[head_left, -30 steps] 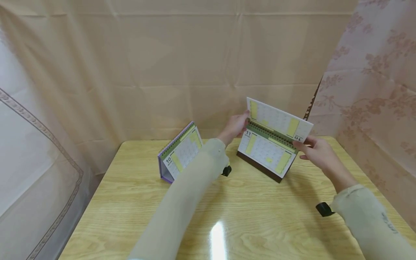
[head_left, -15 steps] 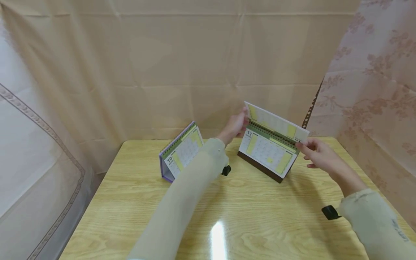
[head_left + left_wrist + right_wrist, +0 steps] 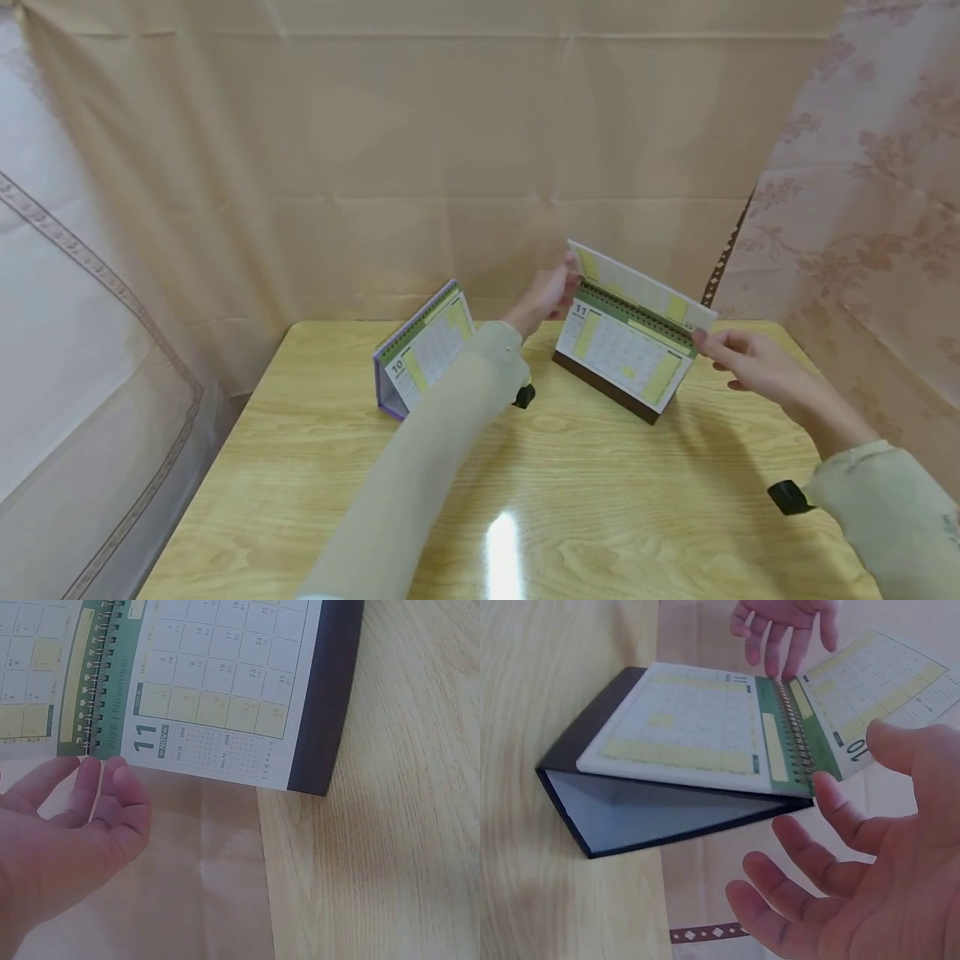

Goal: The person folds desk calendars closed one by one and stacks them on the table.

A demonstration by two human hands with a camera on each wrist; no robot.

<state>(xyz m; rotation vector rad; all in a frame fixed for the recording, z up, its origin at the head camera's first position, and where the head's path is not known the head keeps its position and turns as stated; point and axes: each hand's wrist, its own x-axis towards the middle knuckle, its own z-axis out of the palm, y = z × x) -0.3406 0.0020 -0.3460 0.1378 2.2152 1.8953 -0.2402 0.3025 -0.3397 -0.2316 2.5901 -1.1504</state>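
Clock read from the wearer's seat, 12 straight ahead. Nearest: wood-grain table (image 3: 600, 517), pale sleeves (image 3: 420, 467) reaching in from about 11 and 2. Right hand (image 3: 752, 362) at 2 o'clock: fingers loosely bent and spread, thumb well apart from the lower fingers; thumb tip at the lower corner of the raised page (image 3: 885, 690), index by the near end of the coil (image 3: 796, 727). Whether either bears on the paper, cannot tell.

Brown-based desk calendar (image 3: 626, 354) at 1 o'clock, standing on the table, November face toward the wearer. The page marked 10 stands upside down above the coil. Left hand (image 3: 543, 296) at about 12:30: fingers extended at the coil's far end, no closed grip visible.

Risks, my judgement: with hold this loose, the page could drop back over November if both hands leave early. A push on one corner only could snag holes on the coil or crease the sheet. Leaning on the coil could slide or tip the stand.

Purple-edged calendar (image 3: 427, 342) between 11 and 12, part hidden by the sleeve. Beyond: beige cloth (image 3: 375, 167).
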